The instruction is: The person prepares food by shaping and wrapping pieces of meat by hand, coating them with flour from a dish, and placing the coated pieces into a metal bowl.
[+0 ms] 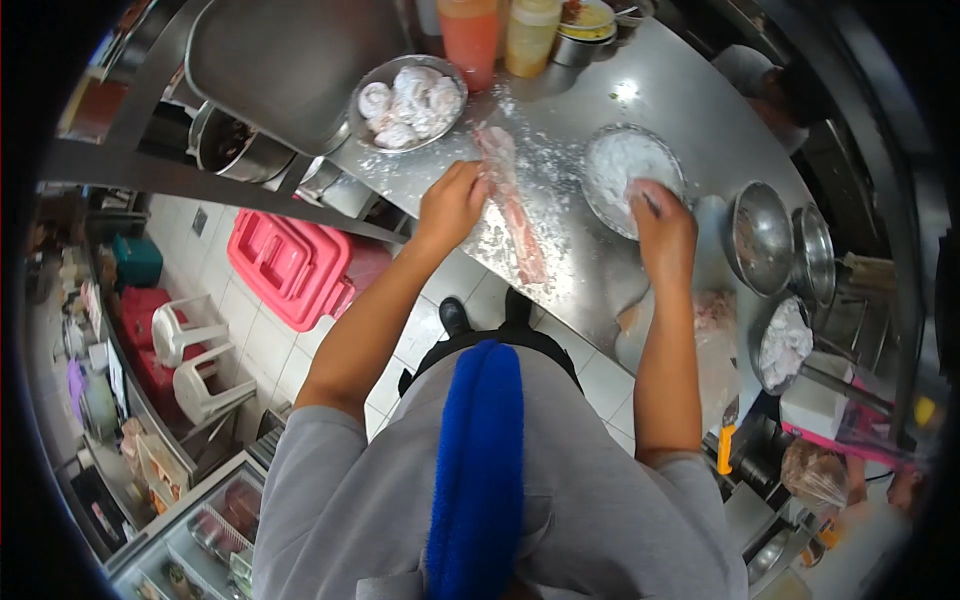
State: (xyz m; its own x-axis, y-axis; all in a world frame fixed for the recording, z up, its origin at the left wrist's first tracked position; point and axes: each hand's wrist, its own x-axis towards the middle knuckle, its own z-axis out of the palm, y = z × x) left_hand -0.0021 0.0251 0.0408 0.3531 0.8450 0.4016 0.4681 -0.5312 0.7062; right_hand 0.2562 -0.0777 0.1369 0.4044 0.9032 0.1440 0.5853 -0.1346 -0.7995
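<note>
Commercial-looking kitchen, steel worktop (695, 100), raw-looking meat strip (512, 205), metal bowls (762, 238), squeeze bottles (470, 42), tiled floor (257, 345)

I cannot verify whether the right hand (666, 230) grips white powder (622, 162); the upper frame edge truncates the orange bottle (468, 48).

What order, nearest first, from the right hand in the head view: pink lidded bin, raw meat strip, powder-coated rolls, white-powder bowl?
1. White-powder bowl, at the right hand
2. Raw meat strip, center
3. Powder-coated rolls, upper left
4. Pink lidded bin, far left
</note>
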